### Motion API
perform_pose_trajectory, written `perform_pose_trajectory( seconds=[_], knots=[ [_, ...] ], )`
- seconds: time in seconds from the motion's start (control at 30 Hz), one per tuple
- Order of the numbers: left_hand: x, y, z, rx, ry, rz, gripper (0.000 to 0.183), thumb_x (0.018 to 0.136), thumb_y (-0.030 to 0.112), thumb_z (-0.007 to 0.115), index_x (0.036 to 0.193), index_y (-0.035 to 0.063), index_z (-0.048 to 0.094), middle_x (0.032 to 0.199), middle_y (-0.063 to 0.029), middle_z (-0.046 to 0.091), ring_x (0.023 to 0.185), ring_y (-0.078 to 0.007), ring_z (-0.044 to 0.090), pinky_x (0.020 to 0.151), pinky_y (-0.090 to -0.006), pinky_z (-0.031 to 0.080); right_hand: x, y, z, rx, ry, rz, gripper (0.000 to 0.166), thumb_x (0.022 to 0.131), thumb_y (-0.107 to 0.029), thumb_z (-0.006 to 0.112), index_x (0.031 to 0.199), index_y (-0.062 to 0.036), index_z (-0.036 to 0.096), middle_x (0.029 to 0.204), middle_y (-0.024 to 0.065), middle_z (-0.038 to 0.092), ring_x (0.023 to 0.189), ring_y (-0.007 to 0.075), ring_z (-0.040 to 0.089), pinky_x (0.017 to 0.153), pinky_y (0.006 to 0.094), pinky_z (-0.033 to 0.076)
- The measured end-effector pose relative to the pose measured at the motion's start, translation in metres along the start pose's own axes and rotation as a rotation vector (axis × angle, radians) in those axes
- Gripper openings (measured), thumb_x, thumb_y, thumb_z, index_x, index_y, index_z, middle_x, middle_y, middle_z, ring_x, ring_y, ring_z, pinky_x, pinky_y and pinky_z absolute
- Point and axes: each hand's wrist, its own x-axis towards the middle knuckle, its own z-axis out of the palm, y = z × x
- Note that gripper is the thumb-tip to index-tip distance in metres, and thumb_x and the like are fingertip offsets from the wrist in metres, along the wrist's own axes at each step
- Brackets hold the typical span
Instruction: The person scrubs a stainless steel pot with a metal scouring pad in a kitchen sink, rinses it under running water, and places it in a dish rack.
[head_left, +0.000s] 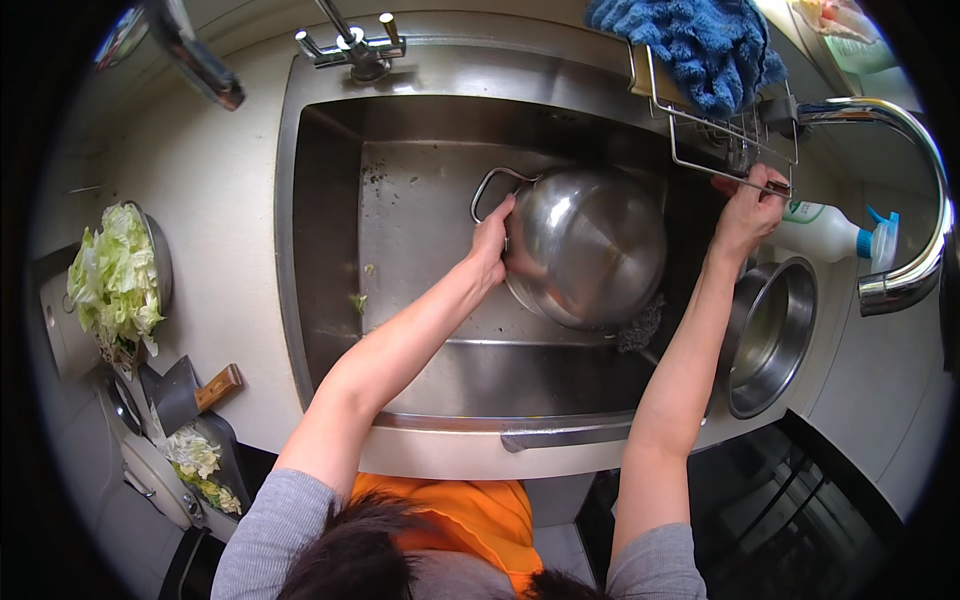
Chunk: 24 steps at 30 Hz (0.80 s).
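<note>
My left hand (491, 244) grips the near-left rim of a stainless steel pot (592, 247). The pot is tipped over in the sink (420, 247), its rounded bottom towards me and a loop handle (484, 191) sticking out at the upper left. My right hand (750, 214) reaches past the sink's right edge to a wire rack (720, 169), fingers bent at its lower bar beside a small brown piece. What those fingers hold is hidden. Below the pot's right side lies a steel-wool scrubber (643, 326), partly covered.
A chrome faucet (911, 277) arches at the right, by a spray bottle (821, 229) and a steel basin (776, 337). A blue cloth (697, 52) hangs over the rack. At the left are a bowl of lettuce (116, 274), a cleaver (176, 390) and lettuce scraps (195, 454).
</note>
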Motion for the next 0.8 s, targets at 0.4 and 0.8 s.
perform_pose_trajectory(
  seconds=[0.4,0.8],
  knots=[
    [0.055,-0.018,-0.019,-0.001,-0.025,-0.017,0.065,0.094,0.052,0.064,0.138,0.0045,0.056,0.145,-0.012,0.055,0.133,-0.0275,0.048,0.11,-0.0456,0.038,-0.034,-0.093,-0.037,0.26,-0.075,0.107,0.036,0.105,-0.022,0.051,0.129,0.005,0.052,0.09,0.0138,0.064,0.081,0.02,0.065,0.076,0.0346,0.056],
    [0.063,-0.018,-0.016,-0.053,-0.019,0.013,0.06,0.096,0.048,0.064,0.136,0.0035,0.058,0.141,-0.0127,0.057,0.128,-0.0266,0.052,0.107,-0.0415,0.042,-0.012,-0.186,-0.078,0.629,-0.506,-0.141,0.051,0.11,-0.038,0.036,0.132,0.0064,0.049,0.129,0.0193,0.059,0.122,0.037,0.059,0.118,0.0464,0.038]
  ],
)
